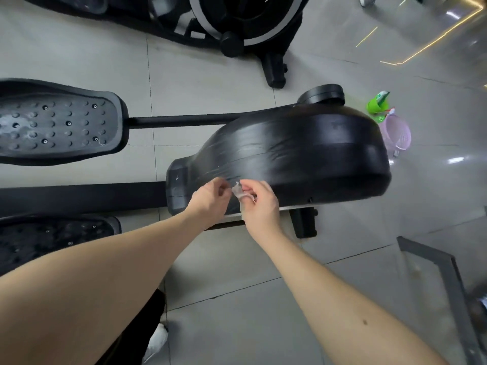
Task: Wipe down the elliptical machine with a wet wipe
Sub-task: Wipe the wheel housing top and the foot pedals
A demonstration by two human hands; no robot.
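The black elliptical machine's rounded flywheel housing (303,148) fills the middle of the head view, with streaks across its glossy top. Two studded pedals lie to the left, one (58,122) higher and one (52,238) lower. Both my hands meet in front of the housing's near side. My right hand (259,201) pinches a small crumpled white wet wipe (238,192) in its fingertips. My left hand (210,198) has curled fingers right beside the wipe; whether it touches the wipe I cannot tell.
A second black machine (237,25) stands at the top. On the tiled floor to the right of the housing are a green packet (378,102) and a lilac plastic basket (398,135). A grey metal frame (445,280) runs along the lower right.
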